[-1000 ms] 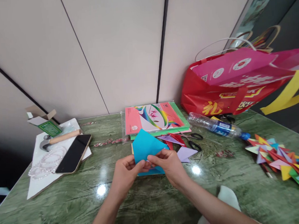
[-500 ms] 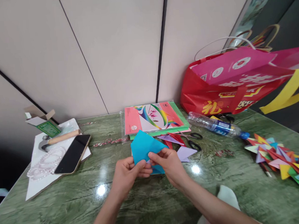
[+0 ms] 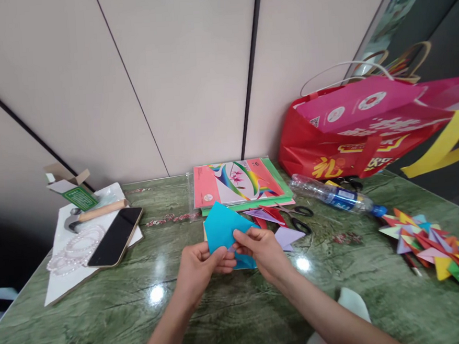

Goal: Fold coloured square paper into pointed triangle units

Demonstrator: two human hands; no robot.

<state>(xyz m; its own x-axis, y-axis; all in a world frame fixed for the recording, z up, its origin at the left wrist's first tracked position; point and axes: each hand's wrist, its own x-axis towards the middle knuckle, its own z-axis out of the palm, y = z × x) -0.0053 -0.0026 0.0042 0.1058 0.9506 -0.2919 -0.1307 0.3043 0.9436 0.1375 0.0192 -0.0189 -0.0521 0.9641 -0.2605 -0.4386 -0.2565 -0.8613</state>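
Note:
A sheet of blue paper, partly folded, is held up between both hands above the table. My left hand pinches its lower left edge with thumb and fingers. On the lower right side, my right hand grips it between thumb and forefinger. More blue paper shows below the fingers; whether it belongs to the held sheet I cannot tell. Folded purple paper and red paper lie just beyond the right hand, beside black-handled scissors.
Behind the hands lie packs of coloured paper. A plastic bottle, a red bag and a multicoloured folded-paper piece occupy the right. To the left are a phone, a hammer, a bead string and a small box.
The whole view has shifted slightly. Both hands keep their grip on the blue paper, and the right thumb sits a little higher along it.

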